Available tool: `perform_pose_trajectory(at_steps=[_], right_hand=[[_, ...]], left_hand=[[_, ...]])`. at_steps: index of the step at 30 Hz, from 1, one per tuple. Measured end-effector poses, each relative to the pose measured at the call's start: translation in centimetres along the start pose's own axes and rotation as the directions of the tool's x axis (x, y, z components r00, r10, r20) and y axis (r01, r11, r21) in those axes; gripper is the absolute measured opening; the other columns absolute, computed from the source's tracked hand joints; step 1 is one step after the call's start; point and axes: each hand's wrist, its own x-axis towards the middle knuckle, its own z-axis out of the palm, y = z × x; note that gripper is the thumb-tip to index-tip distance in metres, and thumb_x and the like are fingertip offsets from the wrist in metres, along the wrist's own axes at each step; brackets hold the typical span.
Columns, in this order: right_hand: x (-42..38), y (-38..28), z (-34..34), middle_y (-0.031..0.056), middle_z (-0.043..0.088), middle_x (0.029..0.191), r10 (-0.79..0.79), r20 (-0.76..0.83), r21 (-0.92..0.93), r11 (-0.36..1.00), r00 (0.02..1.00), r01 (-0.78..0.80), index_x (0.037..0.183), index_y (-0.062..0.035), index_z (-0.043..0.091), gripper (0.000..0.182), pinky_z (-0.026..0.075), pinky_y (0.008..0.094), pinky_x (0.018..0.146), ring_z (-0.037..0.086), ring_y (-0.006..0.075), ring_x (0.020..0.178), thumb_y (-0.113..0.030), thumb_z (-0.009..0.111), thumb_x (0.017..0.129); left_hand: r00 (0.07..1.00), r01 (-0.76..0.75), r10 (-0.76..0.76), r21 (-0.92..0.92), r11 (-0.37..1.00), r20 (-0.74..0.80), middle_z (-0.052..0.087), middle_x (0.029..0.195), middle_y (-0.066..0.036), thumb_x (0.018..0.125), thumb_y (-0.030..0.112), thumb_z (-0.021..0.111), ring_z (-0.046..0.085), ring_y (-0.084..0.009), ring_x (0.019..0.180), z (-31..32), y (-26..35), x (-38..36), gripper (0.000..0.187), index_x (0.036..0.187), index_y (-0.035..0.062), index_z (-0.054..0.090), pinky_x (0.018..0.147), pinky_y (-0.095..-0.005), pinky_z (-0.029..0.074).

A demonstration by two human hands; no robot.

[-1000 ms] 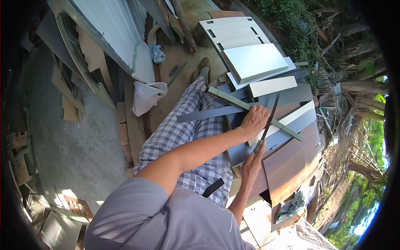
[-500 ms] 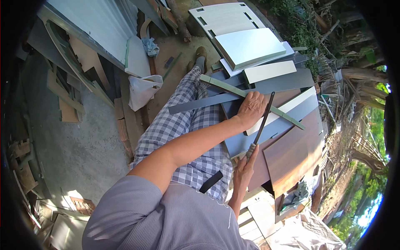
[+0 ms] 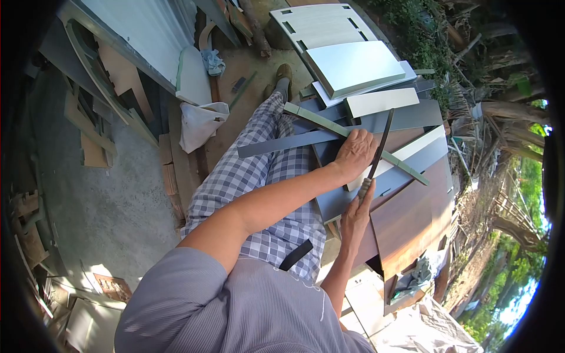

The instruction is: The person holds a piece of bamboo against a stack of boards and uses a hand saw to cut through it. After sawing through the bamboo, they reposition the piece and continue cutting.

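Green-edged strip (image 3: 329, 126) lies slantwise across a stack of cut boards in front of the seated person, running from near the knee at upper left down to the lower right, where its far end rests on a pale panel (image 3: 412, 154). The left hand (image 3: 355, 154) lies palm down on the strip about midway along it, fingers curled over the edge and pressing it onto the boards. The right hand (image 3: 356, 217) is closed around the handle of a long dark file (image 3: 376, 154), thumb up along the grip; the blade slants up and away, crossing the strip just beside the left hand's fingers. Whether the blade touches the strip's edge exactly cannot be told.

Under the strip, a long grey strip (image 3: 276, 144) reaches left over the person's checked trousers (image 3: 259, 176). A grey board (image 3: 406, 115) and a white panel (image 3: 379, 102) lie beyond the hands, with a larger white panel (image 3: 353, 66) stacked above them and a slotted pale board (image 3: 321, 23) farther off. A dark brown panel (image 3: 412, 223) sits to the right of the right hand. On the ground to the left lies a white bag (image 3: 200, 123), near wood offcuts and the concrete floor (image 3: 106, 200).
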Motion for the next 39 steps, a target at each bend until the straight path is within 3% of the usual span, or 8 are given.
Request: perform_pose_trajectory(at_steps=[8,14,16,20,23,33,35,39], right_hand=[[-5.0,0.1,-0.2,0.0272,0.063,0.106,0.194,0.081,-0.023,0.981,0.978,-0.193,0.151,-0.0202,0.02,0.058,0.048,0.0423,0.073,0.065,0.0376,0.08,-0.013,0.04,0.098],[2.3,-0.6,0.3,0.0267,0.063,0.11,-0.182,-0.09,-0.075,0.982,0.979,0.175,0.151,-0.0216,0.02,0.057,0.047,0.044,0.076,0.065,0.0387,0.085,-0.012,0.039,0.098],[3.9,-0.6,0.4,0.0139,0.062,0.087,-0.113,-0.065,-0.017,0.994,0.991,0.112,0.151,-0.0247,0.023,0.056,0.045,0.0349,0.055,0.054,0.0168,0.061,-0.014,0.04,0.099],[2.4,0.7,0.7,0.0108,0.059,0.086,-0.119,-0.066,-0.017,0.993,0.991,0.118,0.151,-0.0254,0.024,0.055,0.042,0.0316,0.051,0.049,0.0145,0.058,-0.015,0.039,0.1],[-2.4,-0.8,-0.2,0.0226,0.064,0.095,0.055,0.036,-0.029,0.998,0.998,-0.054,0.151,-0.0215,0.019,0.057,0.048,0.0369,0.067,0.063,0.0305,0.069,-0.012,0.039,0.099],[-2.4,1.0,1.3,0.0259,0.063,0.099,0.044,0.025,-0.143,0.989,0.999,-0.04,0.151,-0.0211,0.02,0.058,0.048,0.0409,0.067,0.063,0.0333,0.071,-0.011,0.04,0.098],[0.8,1.3,1.4,0.0154,0.063,0.085,-0.37,-0.179,-0.188,0.922,0.912,0.337,0.151,-0.0264,0.022,0.056,0.049,0.0364,0.058,0.058,0.0235,0.059,-0.014,0.039,0.099],[3.4,-0.1,-0.2,0.0047,0.053,0.07,-0.08,-0.025,0.001,0.997,0.997,0.08,0.151,-0.029,0.023,0.056,0.04,0.0291,0.047,0.047,0.012,0.051,-0.014,0.041,0.099]], left_hand=[[0.998,0.018,-0.021,-0.046,0.999,-0.053,0.051,0.084,-0.005,0.079,0.013,0.054,0.048,-0.0193,0.088,0.1,0.1,0.0,0.011,0.089,0.0098,0.056,0.083,-0.034,0.032],[0.999,0.014,-0.014,-0.009,1.0,0.031,0.054,0.088,-0.005,0.082,0.017,0.054,0.048,-0.0192,0.092,-0.1,0.1,-0.1,0.018,0.097,0.0086,0.059,0.084,-0.0346,0.032],[0.998,0.017,-0.018,-0.029,0.999,-0.054,0.05,0.084,-0.006,0.077,0.014,0.056,0.047,-0.0197,0.088,-0.3,0.0,-0.2,0.015,0.091,0.0086,0.056,0.084,-0.0337,0.032],[0.999,0.021,-0.021,-0.003,1.0,-0.025,0.05,0.084,-0.005,0.077,0.014,0.056,0.047,-0.0192,0.089,-0.4,0.1,-0.2,0.018,0.095,0.0082,0.057,0.084,-0.0334,0.031],[1.0,0.011,-0.011,-0.003,1.0,-0.023,0.05,0.084,-0.005,0.078,0.014,0.055,0.047,-0.0191,0.088,-0.3,0.1,-0.2,0.017,0.094,0.0082,0.057,0.083,-0.0336,0.031],[0.997,-0.022,0.022,-0.006,1.0,0.072,0.054,0.09,-0.006,0.082,0.016,0.052,0.048,-0.0195,0.092,-0.6,-0.1,-0.1,0.021,0.099,0.0066,0.058,0.084,-0.0355,0.031],[0.998,-0.017,0.018,-0.02,1.0,0.055,0.054,0.09,-0.006,0.082,0.016,0.052,0.048,-0.0194,0.092,-0.3,-0.1,-0.2,0.021,0.1,0.0065,0.058,0.084,-0.0353,0.031],[0.999,-0.01,0.011,-0.034,0.999,0.036,0.054,0.09,-0.005,0.082,0.017,0.053,0.048,-0.0191,0.094,-0.1,-0.1,-0.1,0.024,0.102,0.0062,0.059,0.085,-0.0347,0.031]])
